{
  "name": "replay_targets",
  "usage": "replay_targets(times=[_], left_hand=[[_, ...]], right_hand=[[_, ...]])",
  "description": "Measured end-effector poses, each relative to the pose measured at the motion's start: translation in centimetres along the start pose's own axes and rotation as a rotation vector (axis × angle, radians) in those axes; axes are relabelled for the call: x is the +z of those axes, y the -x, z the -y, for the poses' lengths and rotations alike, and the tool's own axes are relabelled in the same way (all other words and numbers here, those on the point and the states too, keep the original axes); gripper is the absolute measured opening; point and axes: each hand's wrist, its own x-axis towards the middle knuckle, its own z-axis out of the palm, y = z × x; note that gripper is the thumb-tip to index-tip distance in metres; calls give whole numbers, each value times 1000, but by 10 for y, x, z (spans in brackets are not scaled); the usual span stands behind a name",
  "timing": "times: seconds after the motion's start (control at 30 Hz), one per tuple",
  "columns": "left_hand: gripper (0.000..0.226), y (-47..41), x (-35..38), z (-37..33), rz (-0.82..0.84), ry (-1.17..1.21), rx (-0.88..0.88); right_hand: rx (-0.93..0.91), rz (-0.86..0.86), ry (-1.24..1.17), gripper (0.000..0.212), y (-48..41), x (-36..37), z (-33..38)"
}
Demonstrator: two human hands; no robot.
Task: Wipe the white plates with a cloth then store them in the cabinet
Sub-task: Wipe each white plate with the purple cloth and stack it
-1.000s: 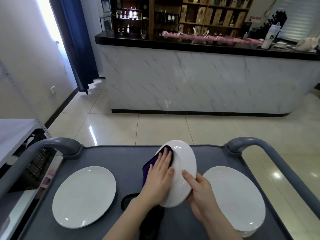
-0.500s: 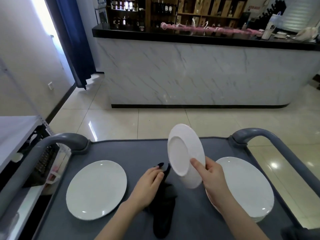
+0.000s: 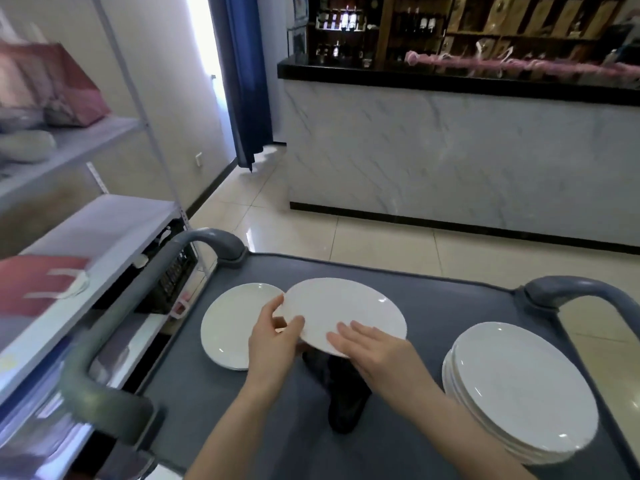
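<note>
A tiled floor [image 3: 381,244] runs up to a long bar counter [image 3: 450,150] with a pale marble-patterned front and a black top. Behind it stand wooden shelves of bottles [image 3: 346,20]. A blue curtain [image 3: 242,81] hangs beside a bright opening at the far left, and a white metal shelving rack [image 3: 104,216] lines the left wall.

In the foreground is a grey service cart [image 3: 450,299] with a flat top and a curved handle [image 3: 114,323] at either side. A stack of white plates [image 3: 519,389] sits on its right part, and a single white plate [image 3: 232,327] lies on its left part.

Between them the person holds another white plate, the held plate [image 3: 346,310], nearly level above the cart, with its far-left edge overlapping the single plate. A dark cloth [image 3: 346,396] lies crumpled on the cart beneath the held plate's near edge.

The left hand [image 3: 273,344] pinches the held plate's left rim, thumb on top. The right hand [image 3: 374,348] rests flat on the near rim with its fingers straight.
</note>
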Motion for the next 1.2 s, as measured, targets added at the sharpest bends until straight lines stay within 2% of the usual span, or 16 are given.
replay_targets(times=[0.13,0.3,0.37,0.43,0.53,0.63,0.77,0.9,1.07,1.2], left_hand=[[50,14,-22,10,-117,136,-76],[49,20,-53,21,-212,206,-67],[49,15,-65,24,-242,219,-66],[48,7,-77,26,-258,232,-53],[48,-7,-95,28,-268,216,-40],[48,-22,-112,31,-265,180,-31],[50,-51,-133,37,-254,97,-35],[48,-81,-147,45,-224,-67,-43],[45,-107,-158,58,-166,-296,-28],[45,-118,-157,64,-143,-378,8]], right_hand=[[-48,88,-132,54,-1,13,12],[157,384,-436,72,-5,28,10],[221,359,-492,73,-10,34,11],[306,296,-558,62,-19,40,16],[524,164,-577,53,-37,55,16],[710,208,-607,64,-59,73,17],[882,194,-795,48,-85,102,25],[1032,118,-912,53,-97,130,35],[1186,94,-821,51,-103,155,44],[1251,69,-785,53,-104,169,46]])
